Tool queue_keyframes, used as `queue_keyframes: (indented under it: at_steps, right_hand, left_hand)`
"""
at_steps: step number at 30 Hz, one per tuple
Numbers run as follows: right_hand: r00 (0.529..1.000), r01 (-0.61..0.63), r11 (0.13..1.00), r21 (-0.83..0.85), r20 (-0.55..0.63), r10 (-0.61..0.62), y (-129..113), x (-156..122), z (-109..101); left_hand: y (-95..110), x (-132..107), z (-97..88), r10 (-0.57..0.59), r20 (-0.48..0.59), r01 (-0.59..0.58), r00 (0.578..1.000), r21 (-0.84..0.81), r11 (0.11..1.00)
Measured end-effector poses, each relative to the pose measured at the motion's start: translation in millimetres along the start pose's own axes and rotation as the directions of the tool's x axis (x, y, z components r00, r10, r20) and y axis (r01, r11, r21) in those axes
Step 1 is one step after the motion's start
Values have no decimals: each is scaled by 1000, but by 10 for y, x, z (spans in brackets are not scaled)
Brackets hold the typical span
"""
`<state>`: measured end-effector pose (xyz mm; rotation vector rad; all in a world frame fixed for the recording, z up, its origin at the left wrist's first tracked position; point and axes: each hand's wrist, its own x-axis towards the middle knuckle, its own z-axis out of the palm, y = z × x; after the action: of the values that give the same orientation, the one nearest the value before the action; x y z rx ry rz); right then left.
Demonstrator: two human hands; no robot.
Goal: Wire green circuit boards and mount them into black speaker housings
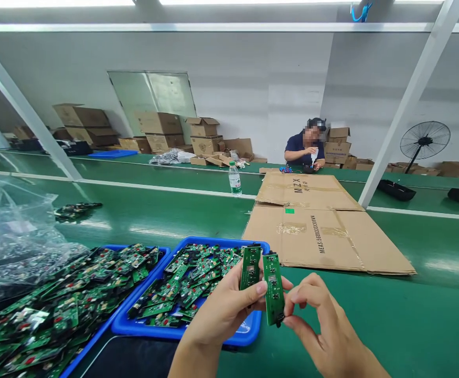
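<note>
My left hand (225, 310) is closed around a narrow green circuit board (250, 266), held upright with the thumb across its front. A second green circuit board (273, 289) stands right beside it, and my right hand (323, 325) pinches its lower end between thumb and forefinger. The two boards touch or nearly touch along their long edges. Both hands hover above the near right corner of a blue tray (248, 332) that holds several green boards.
A second blue tray (95, 336) heaped with boards sits at the left, with a clear plastic bag (12, 236) behind it. Flattened cardboard (323, 231) lies on the green bench, a water bottle (234, 179) beyond. A seated person (306, 149) works at the far bench; a fan (424, 142) stands right.
</note>
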<state>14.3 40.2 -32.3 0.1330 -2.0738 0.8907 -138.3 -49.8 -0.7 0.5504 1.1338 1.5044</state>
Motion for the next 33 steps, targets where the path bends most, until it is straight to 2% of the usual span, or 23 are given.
queue_keyframes:
  at_steps: [5,12,17,19,24,33]
  right_hand:
    - [996,-63,998,20,69,61,-13,13,-13]
    - [1000,-23,999,-44,8,23,1,33,-4]
    - [998,54,943,-327,-16,-63,-17,22,-4]
    - [997,64,921,-385,-21,-78,-20,13,-7]
    - [999,20,949,-316,-28,-31,8,14,-10]
    - [1000,23,971,-238,-10,-26,36,8,-4]
  left_hand:
    - [-11,30,50,-51,-32,51,998,-12,999]
    - [-31,74,52,-43,-42,43,998,1,999]
    - [-15,85,83,-13,-59,15,998,34,999]
    - [-15,86,101,10,-77,-7,997,39,999]
    - [-16,81,109,-3,-70,3,998,7,1000]
    - [-56,119,69,-30,-63,29,998,-15,999]
